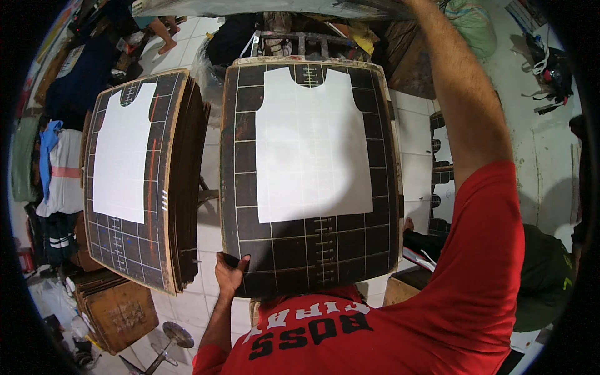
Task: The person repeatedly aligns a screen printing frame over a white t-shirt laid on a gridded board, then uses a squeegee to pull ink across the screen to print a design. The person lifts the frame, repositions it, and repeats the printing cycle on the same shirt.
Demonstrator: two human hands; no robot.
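Note:
In front of me lies a dark board (281,250) marked with a pale grid and a ruled centre line. A white shirt-shaped panel (309,150) with a scooped neck and cut-in armholes lies flat on it; I cannot tell whether it is cloth or paper. My left hand (231,273) grips the board's near left corner, thumb over the top face. My right arm (462,94), in a red sleeve, stretches up past the far right side. Its hand is beyond the upper edge of the picture, near a pale raised panel (269,7).
To the left stands a stack of gridded boards (156,250), its top one bearing another white shirt-shaped panel (122,156). Cardboard pieces (119,312) and a metal stand (178,335) are lower left. Another person's bare leg (164,37) shows at the far left.

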